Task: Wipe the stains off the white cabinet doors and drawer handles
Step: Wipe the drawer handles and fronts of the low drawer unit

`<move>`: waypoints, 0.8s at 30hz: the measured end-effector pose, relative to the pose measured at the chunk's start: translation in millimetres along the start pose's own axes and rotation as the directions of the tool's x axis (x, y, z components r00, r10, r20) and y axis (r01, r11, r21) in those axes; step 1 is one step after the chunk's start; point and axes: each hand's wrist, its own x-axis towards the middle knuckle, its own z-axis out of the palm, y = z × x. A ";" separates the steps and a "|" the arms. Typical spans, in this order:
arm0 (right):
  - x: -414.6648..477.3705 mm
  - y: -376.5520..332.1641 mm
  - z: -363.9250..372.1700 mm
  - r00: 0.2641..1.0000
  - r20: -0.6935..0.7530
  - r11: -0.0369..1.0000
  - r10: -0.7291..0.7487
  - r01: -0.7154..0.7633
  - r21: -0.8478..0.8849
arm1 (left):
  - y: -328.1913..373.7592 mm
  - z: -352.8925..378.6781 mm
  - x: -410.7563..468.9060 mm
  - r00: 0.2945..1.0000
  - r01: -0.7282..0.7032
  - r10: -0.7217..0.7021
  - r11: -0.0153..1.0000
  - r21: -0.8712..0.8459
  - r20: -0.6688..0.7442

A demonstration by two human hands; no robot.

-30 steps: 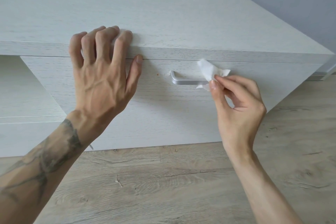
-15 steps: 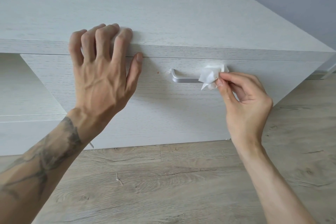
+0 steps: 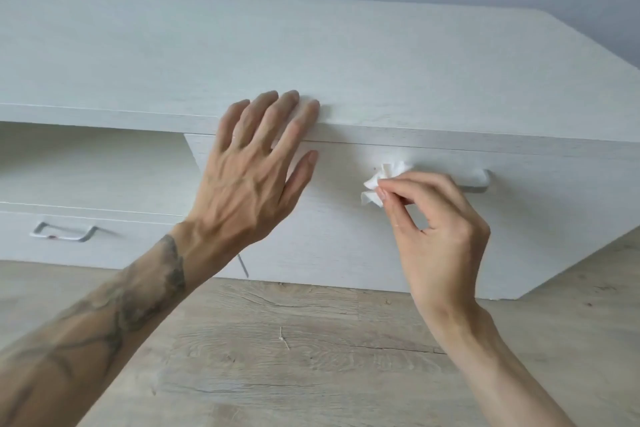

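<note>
My left hand (image 3: 252, 163) lay flat against the cabinet (image 3: 346, 55). Its fingers were straight and spread, with the fingertips over the front edge of the top panel and the thumb against the drawer front (image 3: 339, 239). It grasped nothing.

My right hand (image 3: 436, 229) pinched a crumpled white tissue (image 3: 382, 182) between the thumb and the curled fingers. The tissue sat at the left end of the drawer handle (image 3: 477, 179) and appeared to touch it, though the wad and my fingers hid the contact. Only the right end of the handle showed, blurred.

A small dark speck (image 3: 375, 168) marked the drawer front just beside the tissue, on its upper left.

A second handle (image 3: 64, 233) was fixed to a lower drawer at far left, well apart from both hands. The cabinet stood on a wood-grain floor (image 3: 311, 357).
</note>
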 end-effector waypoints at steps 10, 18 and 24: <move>33.8 -95.7 98.8 0.955 0.258 0.935 -0.146 0.048 0.353 | -117.1 -91.4 -72.9 0.946 0.214 -0.268 0.939 0.268 0.184; 37.7 -169.9 170.2 0.872 0.427 0.885 -0.241 0.018 0.464 | -219.0 -148.9 -143.1 0.848 0.353 -0.471 0.844 0.404 0.242; 2.3 -212.5 245.1 0.835 0.522 0.950 -0.175 0.005 0.312 | -321.3 -136.5 -220.1 0.831 0.338 -0.453 0.872 0.354 0.323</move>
